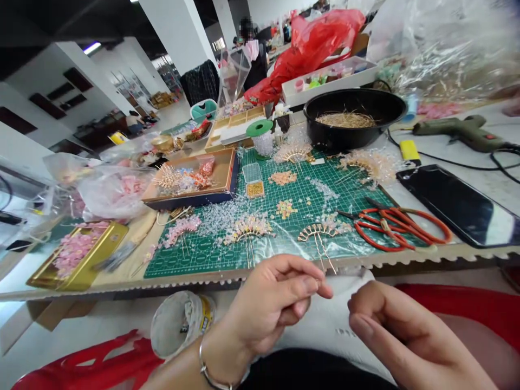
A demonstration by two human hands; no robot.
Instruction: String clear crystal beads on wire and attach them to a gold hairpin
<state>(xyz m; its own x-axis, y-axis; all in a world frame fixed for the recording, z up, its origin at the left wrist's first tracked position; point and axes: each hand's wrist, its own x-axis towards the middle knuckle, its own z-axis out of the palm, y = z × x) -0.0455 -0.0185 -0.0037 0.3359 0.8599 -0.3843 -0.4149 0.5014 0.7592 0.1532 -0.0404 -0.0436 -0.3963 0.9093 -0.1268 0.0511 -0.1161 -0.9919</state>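
Near right on the green mat (173, 264) lies a gold hairpin (319, 232), likely light and bendy, best taken by its prongs (330, 262), while left hand (276, 300) and right hand (410, 330) pinch narrow, holding what I can't tell.

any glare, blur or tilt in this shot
Head view: glare whitens part of the phone and streaks the clear plastic; head view: the pale pillar leans, so the room looks tilted; head view: the far background is soft, while the left hand shows its fingers clearly.
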